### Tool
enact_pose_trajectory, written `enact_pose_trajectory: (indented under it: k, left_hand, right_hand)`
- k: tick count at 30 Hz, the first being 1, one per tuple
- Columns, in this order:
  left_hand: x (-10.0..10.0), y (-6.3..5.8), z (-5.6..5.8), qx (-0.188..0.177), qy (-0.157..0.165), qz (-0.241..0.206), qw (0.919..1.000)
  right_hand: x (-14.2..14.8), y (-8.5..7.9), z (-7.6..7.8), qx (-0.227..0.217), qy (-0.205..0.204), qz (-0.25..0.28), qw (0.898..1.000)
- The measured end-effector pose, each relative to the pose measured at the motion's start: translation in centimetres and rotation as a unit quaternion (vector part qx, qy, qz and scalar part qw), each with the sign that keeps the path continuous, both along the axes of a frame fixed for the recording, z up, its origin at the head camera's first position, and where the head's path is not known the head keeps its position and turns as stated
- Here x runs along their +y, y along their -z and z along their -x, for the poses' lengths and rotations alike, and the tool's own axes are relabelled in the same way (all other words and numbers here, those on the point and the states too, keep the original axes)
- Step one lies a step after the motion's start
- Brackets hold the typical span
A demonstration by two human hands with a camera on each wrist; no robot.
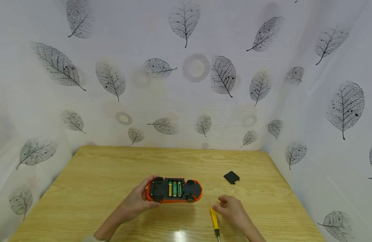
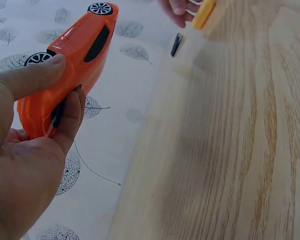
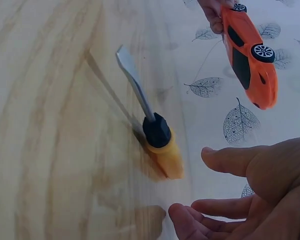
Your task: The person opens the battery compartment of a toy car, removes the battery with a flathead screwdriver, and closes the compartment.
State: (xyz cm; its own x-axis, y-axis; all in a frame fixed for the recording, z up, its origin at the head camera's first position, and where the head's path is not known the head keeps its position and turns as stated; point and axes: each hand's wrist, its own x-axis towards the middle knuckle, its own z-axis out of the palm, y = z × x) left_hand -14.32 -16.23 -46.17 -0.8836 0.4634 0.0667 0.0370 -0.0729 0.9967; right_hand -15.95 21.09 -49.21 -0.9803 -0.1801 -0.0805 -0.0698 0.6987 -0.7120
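Observation:
An orange toy car (image 1: pixel 174 190) is held in my left hand (image 1: pixel 134 203), which grips its rear end between thumb and fingers. Its black underside faces the head camera, and several green and yellowish batteries (image 1: pixel 175 189) sit in the uncovered compartment. In the left wrist view the car's orange side (image 2: pixel 75 47) shows, with the thumb pressed along it. My right hand (image 1: pixel 232 210) is beside a yellow-handled screwdriver (image 1: pixel 214 219), thumb and fingers apart. The right wrist view shows a gap between those fingers and the flat-bladed screwdriver (image 3: pixel 157 132).
A black battery cover (image 1: pixel 232 177) lies on the wooden table (image 1: pixel 107 168) to the right of the car. White cloth (image 1: pixel 186 101) with a leaf print hangs behind the table and at both sides. A thin dark thread (image 2: pixel 95 172) shows beyond the left hand.

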Motion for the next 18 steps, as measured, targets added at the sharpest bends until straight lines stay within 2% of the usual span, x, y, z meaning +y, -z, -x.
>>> enact_pose_trajectory:
  k: [11, 18]
  left_hand:
    - [-0.2, 0.0, -0.1, -0.001, -0.002, 0.004, 1.0]
    - [-0.2, 0.0, -0.1, 0.002, -0.006, 0.01, 0.9999]
  right_hand:
    - [-1.2, 0.3, -0.7, -0.041, 0.008, -0.031, 0.999]
    - [-1.6, 0.0, -0.9, -0.06, -0.012, -0.033, 0.998]
